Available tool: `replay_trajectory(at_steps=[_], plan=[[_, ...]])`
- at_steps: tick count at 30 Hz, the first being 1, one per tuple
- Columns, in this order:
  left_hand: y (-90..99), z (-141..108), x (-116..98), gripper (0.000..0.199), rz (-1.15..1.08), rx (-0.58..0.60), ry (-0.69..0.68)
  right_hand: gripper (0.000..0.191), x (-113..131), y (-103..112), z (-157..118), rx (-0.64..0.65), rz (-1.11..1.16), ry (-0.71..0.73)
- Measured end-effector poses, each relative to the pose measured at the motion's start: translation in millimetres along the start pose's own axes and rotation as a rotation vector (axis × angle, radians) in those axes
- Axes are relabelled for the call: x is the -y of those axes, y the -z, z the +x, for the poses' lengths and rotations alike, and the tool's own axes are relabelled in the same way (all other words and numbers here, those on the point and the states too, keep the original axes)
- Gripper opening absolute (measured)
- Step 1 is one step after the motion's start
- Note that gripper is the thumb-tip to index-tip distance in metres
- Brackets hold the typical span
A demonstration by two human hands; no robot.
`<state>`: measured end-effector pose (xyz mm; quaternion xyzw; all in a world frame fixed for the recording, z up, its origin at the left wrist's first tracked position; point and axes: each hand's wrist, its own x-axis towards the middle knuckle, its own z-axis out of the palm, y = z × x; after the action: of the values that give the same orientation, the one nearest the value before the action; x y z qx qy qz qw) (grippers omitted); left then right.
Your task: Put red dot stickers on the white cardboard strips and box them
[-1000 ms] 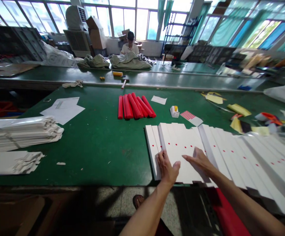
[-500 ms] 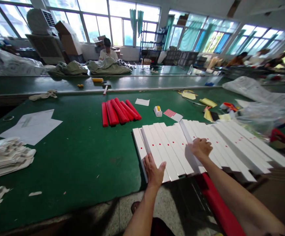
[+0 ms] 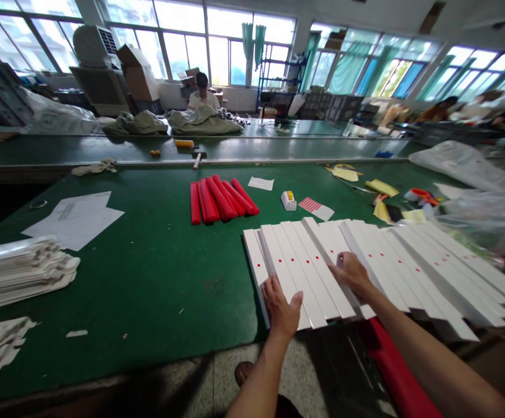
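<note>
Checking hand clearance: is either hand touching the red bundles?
No, the left hand and right hand are both at the white boxes, apart from the red bundles.

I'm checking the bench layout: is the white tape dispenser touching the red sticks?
Apart. The head view shows bare green tabletop between the red sticks and the white tape dispenser, which stands to their right.

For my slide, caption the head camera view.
Left hand and right hand on red-dotted white cartons atop a green table.
</note>
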<state>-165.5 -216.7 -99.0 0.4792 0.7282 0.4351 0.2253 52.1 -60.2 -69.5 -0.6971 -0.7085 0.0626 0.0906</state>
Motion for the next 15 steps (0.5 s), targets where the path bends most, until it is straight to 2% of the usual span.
replay_trajectory(at_steps=[2,5,7,11,15], plan=[[1.5,1.3,-0.2,0.07,-0.001,-0.003,0.007,0.042,-0.3,0.0,-4.4,0.023,0.082,0.074],[4.6,5.6,-1.9,0.062,-0.007,0.008,0.029,0.046,-1.1,2.6,-8.9,0.156,0.254,0.168],[5.1,8.4,-4.1,0.054,0.003,0.009,0.037,0.048,0.8,5.0,-13.5,0.211,0.347,0.171],[0.5,12.6,-6.2,0.054,0.002,-0.079,0.071,0.049,10.5,10.7,-28.6,0.19,0.529,0.046],[1.9,18.5,-2.0,0.056,-0.19,-0.108,0.175,0.051,17.8,17.3,-43.4,0.247,0.675,-0.119]])
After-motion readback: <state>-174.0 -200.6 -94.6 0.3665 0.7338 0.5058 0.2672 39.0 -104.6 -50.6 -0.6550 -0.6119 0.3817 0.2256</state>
